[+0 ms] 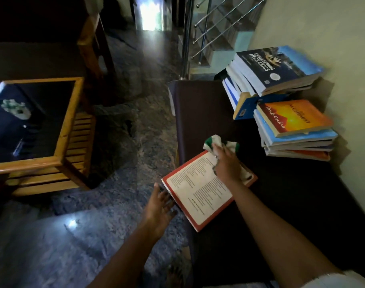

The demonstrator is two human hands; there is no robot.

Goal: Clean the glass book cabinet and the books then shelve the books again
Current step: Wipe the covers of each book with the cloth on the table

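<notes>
Work looks partway through: one red-bordered book [200, 190] lies under the right hand [227, 163], which grips a bunched white-and-green cloth [219, 143] and presses it onto the cover's far corner. Beyond that hand sit a nearer stack [295, 129] and a farther stack [275, 69]; which are wiped I cannot tell. No cabinet shows, so shelving seems left. The left hand [159, 206] is open, fingers straight, just beside the book's left edge.

Glossy paper book covers [281, 67], a soft white-and-green cloth [219, 145], a glass-topped varnished wood table [67, 129], polished stone floor [115, 225], shiny metal railing [210, 26].
</notes>
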